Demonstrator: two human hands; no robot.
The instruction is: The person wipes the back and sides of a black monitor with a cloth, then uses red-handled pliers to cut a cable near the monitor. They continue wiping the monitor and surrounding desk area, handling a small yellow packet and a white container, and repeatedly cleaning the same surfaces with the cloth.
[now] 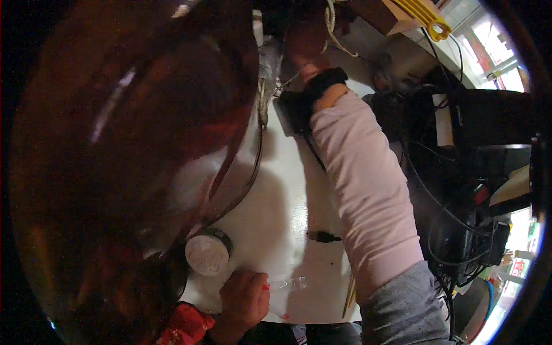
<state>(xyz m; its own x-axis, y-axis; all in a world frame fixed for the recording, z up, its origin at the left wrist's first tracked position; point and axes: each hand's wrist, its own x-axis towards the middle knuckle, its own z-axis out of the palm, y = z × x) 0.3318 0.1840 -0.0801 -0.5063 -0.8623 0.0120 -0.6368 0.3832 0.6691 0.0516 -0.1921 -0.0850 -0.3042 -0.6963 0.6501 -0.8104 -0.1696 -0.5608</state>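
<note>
My left hand [244, 296] rests in a loose fist on the white tabletop [270, 218], below a red patterned sleeve. Nothing sticks out of its curled fingers. Close by stands a small dark green jar with a white round lid [207, 255]. My right arm, in a pink and grey sleeve [368, 178], stretches far forward. A black band [330, 80] circles that wrist. My right hand [310, 49] reaches into deep shade near thin cords [263, 100], and its fingers cannot be made out. A huge glossy dark reddish-brown mass [138, 144] fills the left side.
A short black plug [325, 236] lies beside my right sleeve. Nearer the front edge is a thin yellowish stick [349, 296]. Black boxes [489, 118] and tangled cables [437, 198] crowd the right side. A yellow handle [434, 26] shows at top right, before a window.
</note>
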